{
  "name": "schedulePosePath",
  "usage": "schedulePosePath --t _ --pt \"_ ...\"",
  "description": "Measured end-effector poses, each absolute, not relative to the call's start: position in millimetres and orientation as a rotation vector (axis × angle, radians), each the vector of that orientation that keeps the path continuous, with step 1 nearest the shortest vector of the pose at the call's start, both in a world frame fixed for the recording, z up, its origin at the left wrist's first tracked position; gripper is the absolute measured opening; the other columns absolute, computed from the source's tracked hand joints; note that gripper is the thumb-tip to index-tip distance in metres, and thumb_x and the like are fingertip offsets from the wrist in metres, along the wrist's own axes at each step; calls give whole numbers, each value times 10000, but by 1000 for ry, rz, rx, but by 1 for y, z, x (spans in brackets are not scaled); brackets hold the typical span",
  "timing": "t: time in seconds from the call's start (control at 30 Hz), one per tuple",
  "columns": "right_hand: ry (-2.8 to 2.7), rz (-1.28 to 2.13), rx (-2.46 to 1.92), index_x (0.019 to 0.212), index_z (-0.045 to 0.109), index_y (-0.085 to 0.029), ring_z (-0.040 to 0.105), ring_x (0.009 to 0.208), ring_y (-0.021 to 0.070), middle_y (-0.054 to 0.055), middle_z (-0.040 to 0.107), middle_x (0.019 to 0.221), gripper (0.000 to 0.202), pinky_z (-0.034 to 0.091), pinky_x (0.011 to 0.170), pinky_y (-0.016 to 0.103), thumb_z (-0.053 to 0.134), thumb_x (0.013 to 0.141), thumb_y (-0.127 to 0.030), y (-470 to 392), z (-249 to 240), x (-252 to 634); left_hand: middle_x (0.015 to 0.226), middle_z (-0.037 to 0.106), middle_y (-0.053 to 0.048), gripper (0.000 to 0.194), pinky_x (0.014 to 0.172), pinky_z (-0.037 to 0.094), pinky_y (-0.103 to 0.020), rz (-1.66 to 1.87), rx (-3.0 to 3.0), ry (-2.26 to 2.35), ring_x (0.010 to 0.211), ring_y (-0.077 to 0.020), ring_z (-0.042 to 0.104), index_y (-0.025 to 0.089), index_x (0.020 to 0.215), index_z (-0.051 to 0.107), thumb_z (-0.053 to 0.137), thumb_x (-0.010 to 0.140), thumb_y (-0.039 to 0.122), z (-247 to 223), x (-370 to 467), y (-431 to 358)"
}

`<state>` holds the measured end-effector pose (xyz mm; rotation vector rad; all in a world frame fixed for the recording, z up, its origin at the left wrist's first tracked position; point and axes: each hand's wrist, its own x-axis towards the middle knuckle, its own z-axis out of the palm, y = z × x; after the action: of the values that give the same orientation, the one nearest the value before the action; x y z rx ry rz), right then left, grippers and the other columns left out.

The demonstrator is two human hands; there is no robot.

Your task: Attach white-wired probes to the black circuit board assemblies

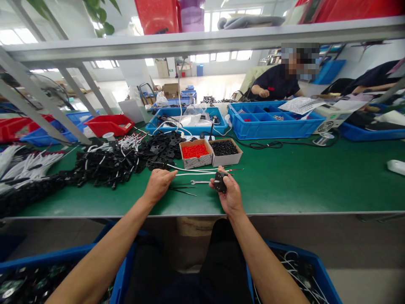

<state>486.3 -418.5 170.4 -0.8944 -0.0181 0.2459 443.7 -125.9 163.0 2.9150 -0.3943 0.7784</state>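
Green bench stretching under both grips, and there's the left hand, fingers drawn together, seemingly pinching a white cable. Over to its right, the right hand, curled closed, thumb and fingers round what looks like a black plug, its metal pin pointing back toward the left grip. Now the line between them: the white cable runs lengthwise, left to right, from the left fingertips toward the right grip, right hand nearer the plug. Just below it, between the grips, an open-ended wrench.
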Motion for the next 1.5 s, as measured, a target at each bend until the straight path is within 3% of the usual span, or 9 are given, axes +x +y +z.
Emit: schedulePosePath --t 0.13,0.23,0.4,0.6,0.83,1.13,1.27,1.5 --pt "-58 220 -905 1280 518 -119 625 885 156 85 560 1092 719 595 709 283 769 712 -481 -411 172 491 867 680 -54 335 861 413 -333 747 2921 -550 847 -176 603 177 1261 608 501 973 309 156 438 -107" --pt "-80 264 -937 1272 528 -111 628 896 170 87 564 1075 723 588 702 266 789 693 -457 -393 171 483 977 688 -86 434 884 451 -315 653 2921 -551 937 -196 611 131 1355 520 493 973 333 157 439 -104" --pt "-106 223 -835 1268 515 -110 630 915 166 90 570 1072 696 580 776 287 770 717 -449 -375 173 478 1082 684 -83 450 873 482 -314 405 2893 -486 958 -206 628 184 1369 527 490 967 384 164 440 -98" --pt "-65 100 -606 1199 543 -136 621 947 128 75 484 1287 568 564 827 261 703 776 -480 -378 183 495 1137 683 -59 417 930 502 -312 253 2628 -239 1013 -190 647 211 1293 599 567 909 370 158 428 -75" --pt "-79 136 -585 1209 531 -150 617 981 150 69 455 1334 595 568 829 279 728 749 -472 -355 189 491 1156 676 -59 415 958 505 -312 163 2423 -129 1013 -172 657 173 1263 608 549 863 268 159 413 -71" --pt "-244 263 -702 1253 488 -119 627 928 144 89 566 1103 637 568 823 264 716 767 -463 -309 203 473 1061 704 -27 415 906 502 -279 245 2425 -161 977 -163 667 220 1283 578 574 870 256 195 419 -100" --pt "-286 405 -806 1296 481 -97 622 871 129 95 587 1041 700 553 774 219 736 752 -456 -297 196 459 1009 708 -7 356 800 500 -233 312 2377 -120 868 -138 672 221 1232 594 569 877 227 207 418 -124" --pt "-250 499 -963 1308 525 -133 636 930 162 117 441 1359 713 567 784 240 784 710 -420 -329 171 449 1101 688 -26 253 892 464 -263 454 2357 -46 1016 -159 634 207 1121 665 499 934 249 187 410 -148"
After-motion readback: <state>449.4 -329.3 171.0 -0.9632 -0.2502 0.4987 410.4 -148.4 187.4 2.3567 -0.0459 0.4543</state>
